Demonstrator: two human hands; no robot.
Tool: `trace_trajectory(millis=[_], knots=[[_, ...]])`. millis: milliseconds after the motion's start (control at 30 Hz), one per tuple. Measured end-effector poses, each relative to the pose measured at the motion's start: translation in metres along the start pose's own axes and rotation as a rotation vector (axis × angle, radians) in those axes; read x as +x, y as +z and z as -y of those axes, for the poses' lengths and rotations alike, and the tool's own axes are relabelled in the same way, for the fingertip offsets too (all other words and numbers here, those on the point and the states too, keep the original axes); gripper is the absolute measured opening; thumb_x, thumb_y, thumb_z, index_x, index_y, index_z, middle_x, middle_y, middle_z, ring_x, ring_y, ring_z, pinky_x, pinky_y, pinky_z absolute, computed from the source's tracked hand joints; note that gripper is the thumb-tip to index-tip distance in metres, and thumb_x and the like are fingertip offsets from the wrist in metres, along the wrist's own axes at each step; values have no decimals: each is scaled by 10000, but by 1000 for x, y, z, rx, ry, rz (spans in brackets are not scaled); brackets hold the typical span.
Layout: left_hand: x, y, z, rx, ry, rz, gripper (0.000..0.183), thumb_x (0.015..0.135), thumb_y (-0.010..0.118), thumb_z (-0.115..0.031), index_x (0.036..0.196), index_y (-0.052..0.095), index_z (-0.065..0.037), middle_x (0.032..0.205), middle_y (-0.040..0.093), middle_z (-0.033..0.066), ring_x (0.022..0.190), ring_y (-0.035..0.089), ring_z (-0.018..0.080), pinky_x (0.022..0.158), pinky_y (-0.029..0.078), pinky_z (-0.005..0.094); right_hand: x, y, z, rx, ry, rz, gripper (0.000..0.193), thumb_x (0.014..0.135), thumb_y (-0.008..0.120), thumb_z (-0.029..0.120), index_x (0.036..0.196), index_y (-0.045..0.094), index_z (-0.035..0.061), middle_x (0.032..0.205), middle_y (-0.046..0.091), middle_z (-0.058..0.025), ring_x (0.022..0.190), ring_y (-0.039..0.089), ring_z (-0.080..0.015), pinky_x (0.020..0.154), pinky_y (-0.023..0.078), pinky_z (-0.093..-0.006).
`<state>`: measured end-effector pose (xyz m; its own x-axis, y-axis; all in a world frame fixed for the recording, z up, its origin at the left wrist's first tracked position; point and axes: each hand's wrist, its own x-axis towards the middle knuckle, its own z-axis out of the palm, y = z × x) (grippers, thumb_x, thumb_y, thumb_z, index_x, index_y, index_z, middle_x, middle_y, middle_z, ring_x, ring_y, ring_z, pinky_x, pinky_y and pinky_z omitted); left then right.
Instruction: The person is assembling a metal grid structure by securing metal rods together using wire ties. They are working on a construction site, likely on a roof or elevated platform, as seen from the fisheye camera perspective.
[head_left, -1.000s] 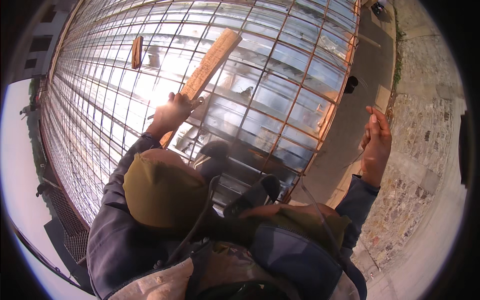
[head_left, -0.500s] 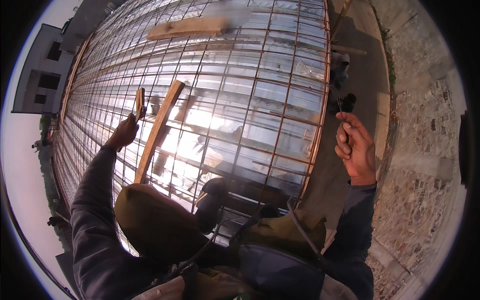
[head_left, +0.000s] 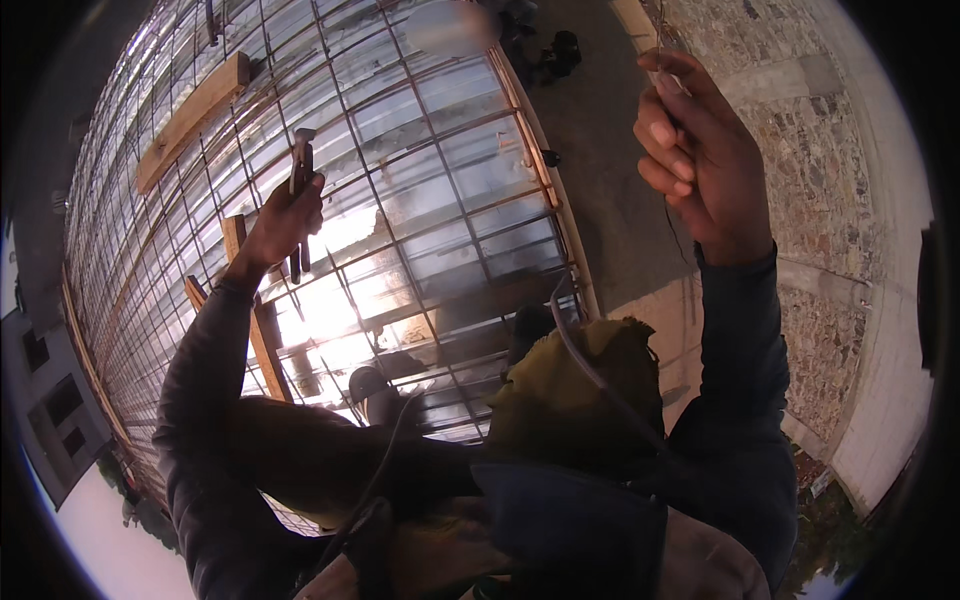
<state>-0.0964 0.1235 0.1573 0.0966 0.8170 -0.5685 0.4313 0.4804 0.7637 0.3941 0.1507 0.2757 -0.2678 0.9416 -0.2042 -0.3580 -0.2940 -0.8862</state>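
Observation:
My left hand is wrapped round a pair of pincers, their head pointing up and the handles coming out below the fist. They are over a grid of thin rusty reinforcing bars laid above shiny corrugated metal sheets. Out to the right, past the grid's edge, my right hand is raised with thumb and forefinger pinched on thin tie wire. One strand rises from the fingertips, and a dark strand hangs below the palm. My knees are bent low over the bars.
Wooden boards lie on the grid at the left, one beside my left forearm. A wooden edge borders the deck on the right, with a lower shaded strip and a stone wall beyond. Dark, unclear shapes are down there.
My view has turned toward the right edge of the deck. The right hand now appears higher in view, and the left hand with the pincers nearer the middle. Both keep their hold.

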Motion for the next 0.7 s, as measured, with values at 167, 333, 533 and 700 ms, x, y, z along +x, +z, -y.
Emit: trace_trajectory(millis=[167, 333, 533, 700], knots=[[10, 88, -88, -411, 204, 280, 292, 1188, 575, -351, 1098, 638, -80, 895, 693, 63, 668, 561, 126, 636, 482, 298, -37, 12, -15, 290, -73, 5, 290, 1168, 573, 283, 1411, 571, 124, 995, 677, -76, 783, 592, -180, 701, 473, -333], [-3, 156, -189, -538, 379, 545, 372, 1187, 570, -298, 1434, 649, -31, 1030, 719, 38, 717, 506, 83, 652, 435, 250, -40, 89, -99, -185, -92, -221, 256, 1171, 545, 236, 1343, 602, 56, 927, 678, -50, 734, 556, -63, 568, 427, -277], [14, 209, -176, -608, 310, 869, 404, 1197, 548, -280, 1472, 559, 16, 922, 484, -15, 741, 435, 75, 678, 415, 258, -163, 77, -115, -700, 20, -602, 343, 1159, 581, 320, 1353, 668, 51, 1049, 753, -99, 949, 689, -153, 804, 537, -353], [63, 197, -203, -178, 426, 885, 458, 1202, 541, -283, 1557, 543, 7, 916, 459, -38, 713, 422, 40, 646, 387, 225, -414, 107, -70, -1164, 353, -875, 434, 1159, 620, 414, 1399, 692, 60, 1219, 774, -108, 1150, 720, -192, 1042, 565, -373]])
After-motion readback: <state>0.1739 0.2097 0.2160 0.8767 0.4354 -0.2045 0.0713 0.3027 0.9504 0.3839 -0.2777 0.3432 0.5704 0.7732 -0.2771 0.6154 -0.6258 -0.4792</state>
